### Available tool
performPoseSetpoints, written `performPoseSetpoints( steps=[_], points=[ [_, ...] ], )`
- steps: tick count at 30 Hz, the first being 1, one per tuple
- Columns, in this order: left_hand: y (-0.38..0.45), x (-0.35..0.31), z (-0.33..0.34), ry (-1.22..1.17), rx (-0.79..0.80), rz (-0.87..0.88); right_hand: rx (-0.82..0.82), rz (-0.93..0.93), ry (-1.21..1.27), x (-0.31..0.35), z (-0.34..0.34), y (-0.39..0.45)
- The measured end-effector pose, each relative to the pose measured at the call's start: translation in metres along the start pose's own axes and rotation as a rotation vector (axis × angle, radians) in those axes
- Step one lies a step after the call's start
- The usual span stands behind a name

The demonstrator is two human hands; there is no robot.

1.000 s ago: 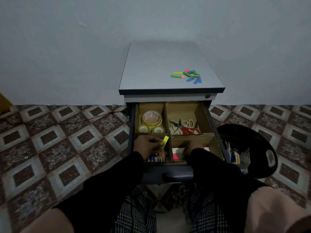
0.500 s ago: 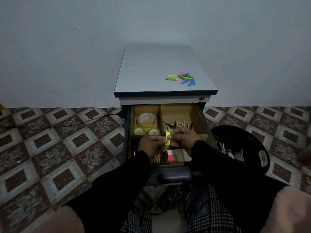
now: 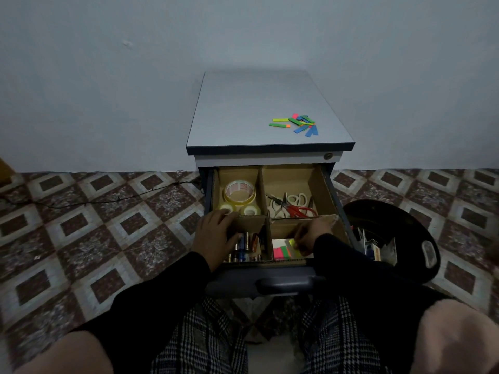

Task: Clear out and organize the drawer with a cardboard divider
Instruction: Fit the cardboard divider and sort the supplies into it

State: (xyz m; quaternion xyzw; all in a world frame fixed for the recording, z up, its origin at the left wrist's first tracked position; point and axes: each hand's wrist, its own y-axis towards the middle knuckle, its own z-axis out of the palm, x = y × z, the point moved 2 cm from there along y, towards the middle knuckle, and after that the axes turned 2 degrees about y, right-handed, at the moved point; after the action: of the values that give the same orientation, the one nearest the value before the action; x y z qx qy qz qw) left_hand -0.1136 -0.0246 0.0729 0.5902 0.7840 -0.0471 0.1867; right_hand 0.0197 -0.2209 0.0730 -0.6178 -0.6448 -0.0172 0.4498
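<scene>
The open drawer (image 3: 272, 287) holds a brown cardboard divider (image 3: 266, 220) with several compartments. Tape rolls (image 3: 239, 194) sit in the far left one, scissors (image 3: 293, 206) in the far right one. Batteries (image 3: 244, 248) fill the near left compartment, where my left hand (image 3: 214, 236) rests over the edge with relaxed fingers. My right hand (image 3: 310, 234) pinches a yellow sticky flag (image 3: 292, 242) low in the near right compartment, above coloured sticky notes (image 3: 282, 251).
More coloured sticky flags (image 3: 297, 124) lie scattered on the grey cabinet top (image 3: 243, 117). A round black tray (image 3: 391, 238) with small items stands on the tiled floor at the right. A thin cable (image 3: 108, 199) runs across the floor on the left.
The yellow flag passed from my left hand to my right. My right hand has lowered it into the near right compartment; my left hand moved back over the batteries.
</scene>
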Motion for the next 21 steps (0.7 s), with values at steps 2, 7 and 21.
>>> performPoseSetpoints(
  steps=[2, 7, 21],
  points=[
    [-0.002, 0.003, 0.003, 0.066, 0.058, 0.002, -0.060, -0.053, -0.044, 0.000, 0.005, 0.008],
    [0.000, 0.004, 0.007, 0.118, 0.081, 0.020, -0.060, 0.054, 0.115, 0.002, 0.009, 0.002],
    [-0.001, 0.002, 0.010, 0.154, 0.077, 0.019, 0.088, -0.033, -0.204, -0.002, 0.012, 0.005]
  ],
)
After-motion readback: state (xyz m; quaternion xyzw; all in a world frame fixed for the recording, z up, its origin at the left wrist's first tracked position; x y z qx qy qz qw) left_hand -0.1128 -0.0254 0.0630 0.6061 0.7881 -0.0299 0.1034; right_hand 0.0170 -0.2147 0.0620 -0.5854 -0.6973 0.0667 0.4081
